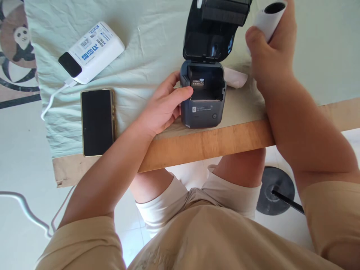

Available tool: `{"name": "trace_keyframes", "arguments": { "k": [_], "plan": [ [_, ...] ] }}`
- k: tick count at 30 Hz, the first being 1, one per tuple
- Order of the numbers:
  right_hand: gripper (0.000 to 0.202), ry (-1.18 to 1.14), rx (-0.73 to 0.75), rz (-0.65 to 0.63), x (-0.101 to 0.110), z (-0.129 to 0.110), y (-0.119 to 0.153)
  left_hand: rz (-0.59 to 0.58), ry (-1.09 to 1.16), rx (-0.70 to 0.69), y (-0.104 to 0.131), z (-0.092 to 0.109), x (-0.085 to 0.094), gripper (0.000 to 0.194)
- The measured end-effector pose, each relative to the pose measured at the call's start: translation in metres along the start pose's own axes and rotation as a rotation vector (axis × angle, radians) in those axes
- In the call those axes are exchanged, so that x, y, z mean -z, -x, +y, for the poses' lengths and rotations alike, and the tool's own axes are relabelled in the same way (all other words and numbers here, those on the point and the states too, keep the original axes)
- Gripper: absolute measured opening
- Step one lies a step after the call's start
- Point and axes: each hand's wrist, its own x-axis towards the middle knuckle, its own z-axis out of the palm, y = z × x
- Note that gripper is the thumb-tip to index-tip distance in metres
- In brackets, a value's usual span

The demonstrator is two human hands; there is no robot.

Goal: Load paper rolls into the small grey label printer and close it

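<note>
A dark portable label printer stands near the table's front edge with its lid swung up and its paper bay exposed. My left hand grips the printer's left side, the thumb resting on the rim of the bay. In my right hand, up and to the right of the printer, is a white paper roll with a dark hollow core. Behind the printer's right side lies a curled piece of white paper on the cloth.
A white power bank with a cable plugged in lies at the upper left. Below it is a phone with a dark screen. Pale green cloth covers the table up to its wooden edge. A round black base stands on the floor.
</note>
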Motion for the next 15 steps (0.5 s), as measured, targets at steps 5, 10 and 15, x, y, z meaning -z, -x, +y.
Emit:
{"name": "trace_keyframes", "arguments": {
  "k": [5,10,15],
  "plan": [
    [0.041,0.140,0.035,-0.005,0.007,-0.001,0.004,0.003,0.003,-0.007,0.000,0.001,0.001,0.011],
    [0.062,0.180,0.049,-0.034,0.007,-0.001,0.010,0.003,-0.013,-0.033,-0.002,-0.004,0.003,0.015],
    [0.031,0.119,0.261,0.167,0.020,-0.025,0.023,0.037,-0.086,0.023,-0.002,0.001,0.005,0.024]
  ]
}}
